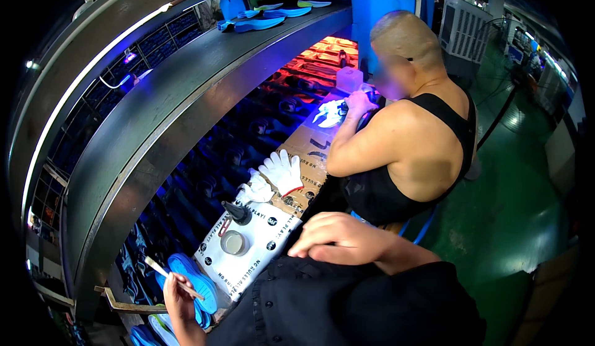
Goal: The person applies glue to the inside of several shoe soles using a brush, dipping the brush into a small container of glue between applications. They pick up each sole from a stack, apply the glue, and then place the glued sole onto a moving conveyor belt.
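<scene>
My left hand (178,293) is closed round a thin wooden-handled brush (156,266), whose wider pale end points up and left. Just behind it are several blue shoe soles (199,279), one lying partly under the brush; I cannot tell whether they touch. My right hand (338,239) rests against my dark shirt near the bench edge, fingers loosely bent and holding nothing visible. Between my hands, a round cup (233,242) with pale contents stands on the white printed covering (263,247). Beside it are a dark cone-tipped bottle (237,213) and a small red item (225,226).
White gloves (282,171) lie on brown cardboard (313,160). A co-worker (412,129) sits at my right, hands on a brightly lit item. Blue soles (263,23) ride on the dark curved conveyor (167,85). Red light glows at the far end beneath it.
</scene>
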Action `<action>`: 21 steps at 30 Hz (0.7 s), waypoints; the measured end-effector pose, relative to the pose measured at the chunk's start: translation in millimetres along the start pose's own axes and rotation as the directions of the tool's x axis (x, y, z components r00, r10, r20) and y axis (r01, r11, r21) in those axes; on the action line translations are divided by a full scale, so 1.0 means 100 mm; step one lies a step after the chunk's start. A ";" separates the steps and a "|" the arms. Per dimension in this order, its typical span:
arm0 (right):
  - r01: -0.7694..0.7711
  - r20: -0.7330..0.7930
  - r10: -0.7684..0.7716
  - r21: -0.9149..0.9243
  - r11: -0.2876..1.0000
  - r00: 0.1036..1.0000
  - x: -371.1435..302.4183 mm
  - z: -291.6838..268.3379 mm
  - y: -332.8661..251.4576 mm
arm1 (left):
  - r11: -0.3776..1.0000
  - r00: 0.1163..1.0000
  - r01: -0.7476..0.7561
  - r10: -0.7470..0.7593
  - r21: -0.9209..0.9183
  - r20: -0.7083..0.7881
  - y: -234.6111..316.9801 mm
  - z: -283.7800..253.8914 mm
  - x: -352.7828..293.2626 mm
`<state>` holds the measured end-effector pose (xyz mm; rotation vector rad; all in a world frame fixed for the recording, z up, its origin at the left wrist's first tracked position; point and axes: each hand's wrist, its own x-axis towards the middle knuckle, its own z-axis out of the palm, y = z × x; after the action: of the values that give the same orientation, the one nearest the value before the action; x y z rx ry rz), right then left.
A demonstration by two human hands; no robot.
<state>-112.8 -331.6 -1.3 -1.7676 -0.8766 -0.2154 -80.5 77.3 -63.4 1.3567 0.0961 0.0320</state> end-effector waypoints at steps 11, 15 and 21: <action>0.345 -0.750 0.148 0.458 0.820 0.644 -1.45 -1.18 -0.48 | 1.000 1.000 0.015 -0.015 -0.013 -0.023 -0.12 0.06 -0.10; -0.104 -0.717 0.554 0.569 0.816 0.422 -1.53 -0.65 0.29 | 0.998 0.998 0.002 -0.006 -0.061 -0.069 -0.11 0.03 -0.08; -0.532 0.352 0.504 -0.019 0.847 0.789 -1.21 0.18 0.31 | 0.991 0.996 0.064 -0.070 -0.119 -0.050 -0.24 -0.06 -0.13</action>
<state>-182.9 -374.1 -96.8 -1.9274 -0.5885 0.5037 -95.1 77.4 -87.3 1.2348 0.1824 0.0171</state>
